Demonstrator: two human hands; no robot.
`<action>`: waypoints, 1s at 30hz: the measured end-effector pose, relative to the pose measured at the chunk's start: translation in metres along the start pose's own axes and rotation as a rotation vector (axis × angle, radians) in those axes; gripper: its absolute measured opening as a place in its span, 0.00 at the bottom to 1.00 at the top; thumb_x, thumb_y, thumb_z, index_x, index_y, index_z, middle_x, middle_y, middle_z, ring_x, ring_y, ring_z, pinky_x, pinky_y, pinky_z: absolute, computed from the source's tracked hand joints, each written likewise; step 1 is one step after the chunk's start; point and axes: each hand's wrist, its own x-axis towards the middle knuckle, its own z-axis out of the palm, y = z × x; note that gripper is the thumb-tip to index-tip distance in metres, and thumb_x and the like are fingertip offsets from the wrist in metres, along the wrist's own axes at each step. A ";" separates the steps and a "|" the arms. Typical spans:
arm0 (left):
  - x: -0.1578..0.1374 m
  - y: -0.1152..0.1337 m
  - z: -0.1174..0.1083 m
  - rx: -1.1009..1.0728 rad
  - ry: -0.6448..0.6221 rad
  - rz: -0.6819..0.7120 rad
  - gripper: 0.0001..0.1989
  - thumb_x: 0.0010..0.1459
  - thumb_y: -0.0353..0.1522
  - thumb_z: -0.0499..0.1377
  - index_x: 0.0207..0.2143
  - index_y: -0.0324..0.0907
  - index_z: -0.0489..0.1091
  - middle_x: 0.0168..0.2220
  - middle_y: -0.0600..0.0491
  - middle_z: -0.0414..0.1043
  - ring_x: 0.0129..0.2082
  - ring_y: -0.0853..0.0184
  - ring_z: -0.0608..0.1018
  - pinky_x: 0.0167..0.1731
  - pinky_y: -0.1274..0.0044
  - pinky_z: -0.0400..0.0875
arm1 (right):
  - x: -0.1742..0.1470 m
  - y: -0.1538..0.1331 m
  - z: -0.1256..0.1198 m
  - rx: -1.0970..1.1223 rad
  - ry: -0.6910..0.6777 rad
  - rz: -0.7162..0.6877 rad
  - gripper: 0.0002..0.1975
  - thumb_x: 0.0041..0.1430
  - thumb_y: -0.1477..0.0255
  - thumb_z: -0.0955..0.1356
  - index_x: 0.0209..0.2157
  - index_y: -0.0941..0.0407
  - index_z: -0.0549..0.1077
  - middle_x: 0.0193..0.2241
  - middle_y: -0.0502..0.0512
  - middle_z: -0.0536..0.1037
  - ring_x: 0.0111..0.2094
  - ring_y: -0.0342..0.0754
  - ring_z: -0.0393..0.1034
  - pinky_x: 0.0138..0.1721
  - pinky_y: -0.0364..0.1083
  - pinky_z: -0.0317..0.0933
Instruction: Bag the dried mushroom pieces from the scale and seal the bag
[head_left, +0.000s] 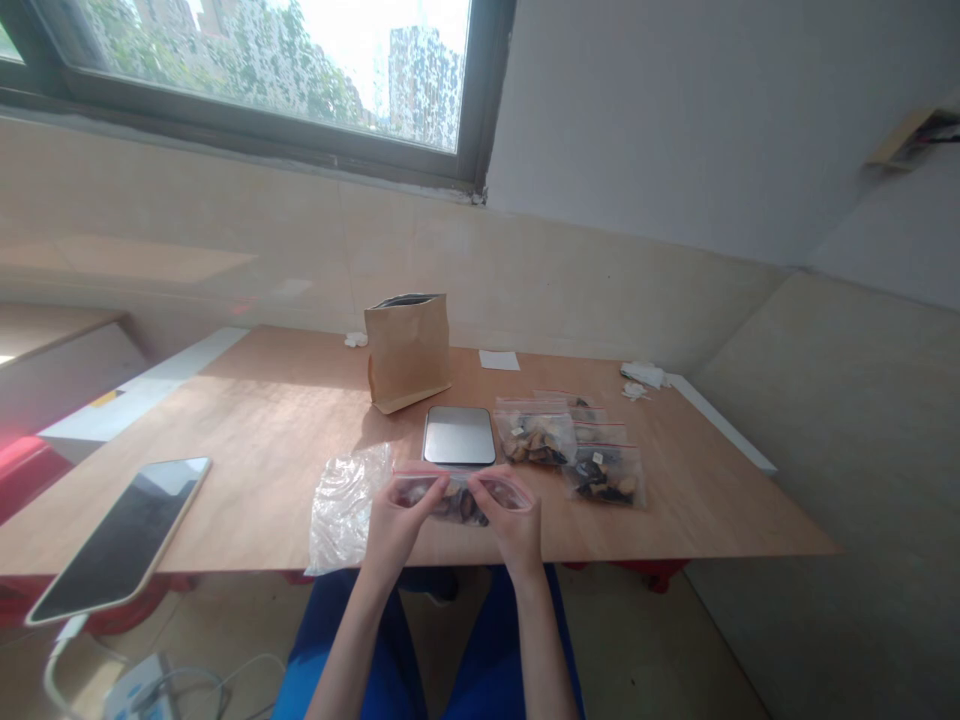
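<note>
Landmark = scale (pixel 459 435), mid bench (pixel 262 430). Near edge, just in front of scale: L hand (pixel 396 520) & R hand (pixel 514 522) both pinch top strip of small zip bag (pixel 463 497) w/ dark pieces inside, hands apart, one per end. Empty clear bags (pixel 346 505) lie front-left of scale, touching L hand. Phone (pixel 124 535) far left of scale, at bench edge. Filled zip bags (pixel 570 445) just right of scale. Brown paper pouch (pixel 407 350) upright behind scale.

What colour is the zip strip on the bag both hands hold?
Red or pink, along the top of the clear bag; head view, the only one, shows it.
</note>
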 end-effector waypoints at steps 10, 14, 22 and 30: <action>-0.004 -0.001 0.004 0.030 0.082 0.068 0.10 0.46 0.37 0.63 0.26 0.38 0.73 0.27 0.51 0.75 0.29 0.66 0.77 0.29 0.78 0.73 | -0.003 -0.003 0.002 -0.022 0.075 -0.063 0.06 0.49 0.70 0.70 0.24 0.57 0.72 0.22 0.49 0.73 0.23 0.42 0.69 0.25 0.40 0.65; -0.003 -0.001 -0.001 0.017 -0.024 0.037 0.10 0.46 0.37 0.63 0.27 0.39 0.74 0.29 0.50 0.76 0.32 0.64 0.77 0.29 0.78 0.73 | -0.001 -0.005 -0.003 -0.011 -0.020 -0.052 0.05 0.49 0.70 0.70 0.25 0.57 0.72 0.22 0.49 0.72 0.24 0.42 0.69 0.26 0.39 0.64; -0.001 0.002 -0.004 0.013 -0.113 0.121 0.08 0.47 0.36 0.63 0.23 0.40 0.75 0.28 0.50 0.75 0.32 0.64 0.77 0.33 0.76 0.72 | -0.003 -0.007 -0.005 -0.007 -0.131 -0.045 0.05 0.51 0.71 0.70 0.31 0.56 0.74 0.29 0.52 0.74 0.31 0.44 0.70 0.32 0.41 0.66; -0.006 0.009 -0.001 0.058 -0.102 0.178 0.08 0.49 0.35 0.61 0.23 0.40 0.74 0.26 0.51 0.73 0.29 0.66 0.75 0.30 0.78 0.71 | -0.003 -0.007 0.001 0.009 -0.080 -0.094 0.03 0.49 0.72 0.70 0.26 0.57 0.74 0.26 0.51 0.73 0.29 0.43 0.70 0.30 0.41 0.66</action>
